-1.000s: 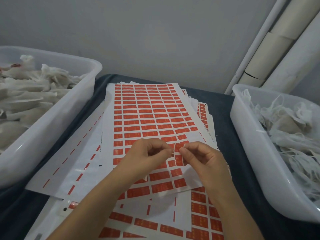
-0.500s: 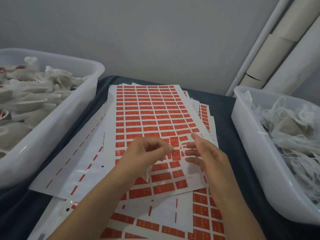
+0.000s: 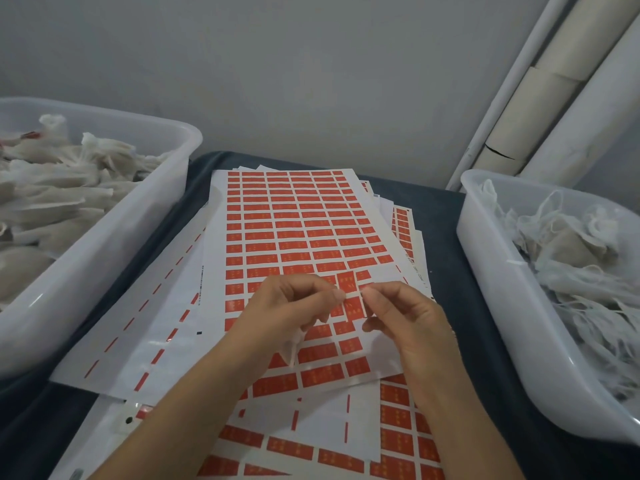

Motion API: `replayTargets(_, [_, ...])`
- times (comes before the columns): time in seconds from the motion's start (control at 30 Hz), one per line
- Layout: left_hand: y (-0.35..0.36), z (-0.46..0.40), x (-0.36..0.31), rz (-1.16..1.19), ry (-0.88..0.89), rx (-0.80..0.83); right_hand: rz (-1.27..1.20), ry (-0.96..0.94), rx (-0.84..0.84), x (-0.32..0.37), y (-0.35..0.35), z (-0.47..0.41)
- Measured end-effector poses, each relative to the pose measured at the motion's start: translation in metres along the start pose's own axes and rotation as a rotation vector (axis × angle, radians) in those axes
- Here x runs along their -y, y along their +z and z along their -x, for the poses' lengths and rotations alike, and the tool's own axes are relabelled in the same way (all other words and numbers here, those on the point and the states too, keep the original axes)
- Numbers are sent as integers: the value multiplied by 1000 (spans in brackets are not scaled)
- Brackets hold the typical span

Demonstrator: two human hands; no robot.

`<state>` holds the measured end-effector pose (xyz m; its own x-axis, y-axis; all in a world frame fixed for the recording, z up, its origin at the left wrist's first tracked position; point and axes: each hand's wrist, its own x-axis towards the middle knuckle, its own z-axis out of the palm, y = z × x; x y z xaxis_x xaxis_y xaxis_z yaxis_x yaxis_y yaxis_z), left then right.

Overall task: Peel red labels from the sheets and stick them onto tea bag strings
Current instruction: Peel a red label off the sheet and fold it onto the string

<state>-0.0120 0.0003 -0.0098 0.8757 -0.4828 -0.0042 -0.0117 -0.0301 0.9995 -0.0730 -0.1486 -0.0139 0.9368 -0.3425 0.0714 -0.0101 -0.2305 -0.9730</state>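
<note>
While both hands work close together above the top label sheet, the risk sits right at the fingertips. The left hand has its fingers curled and a white tea bag hangs out below its palm, so it is gripping the bag, and its thumb and forefinger seem to pinch the thin string, though the string is too fine to make out. The right hand has thumb and forefinger pinched just beside the left fingertips; whether a red label is between them I cannot tell.

If a label is there, it could fold crooked or stick to skin instead of string, because the gap between the hands is so tight. The string could also slip out of the pinch. The loose sheets below overlap unevenly, so a dragged wrist might shift them. 2 white bins, left and right, hold more tea bags.
</note>
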Motion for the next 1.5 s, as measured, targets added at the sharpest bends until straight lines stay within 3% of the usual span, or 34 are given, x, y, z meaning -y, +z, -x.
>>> replayTargets(0.47, [5,1,2,-81,70,6,-25,-17,16,0,0,-1])
replayTargets(0.67, [9,1,1,-299,150,-82,-15,-33,-71,-1,0,-2])
replayTargets(0.8, [10,2,2,-451,327,-236,-34,-21,-66,-2,0,-2])
replayTargets(0.9, [12,4,4,-669,570,-233,-34,-24,-41,-2,0,-3])
replayTargets(1.0, [15,5,12,-738,656,-232,-19,-57,-17,-1,-2,-3])
replayTargets(1.2, [12,5,15,-713,610,-224,132,-192,-65,0,-3,-2])
replayTargets(1.37, [11,5,13,-718,625,-263,306,-340,-212,2,-6,2])
replayTargets(1.43, [12,7,8,-552,503,-297,160,-283,-284,5,-10,2])
replayTargets(1.5, [11,7,2,-201,276,-308,-41,-151,-270,6,-10,1])
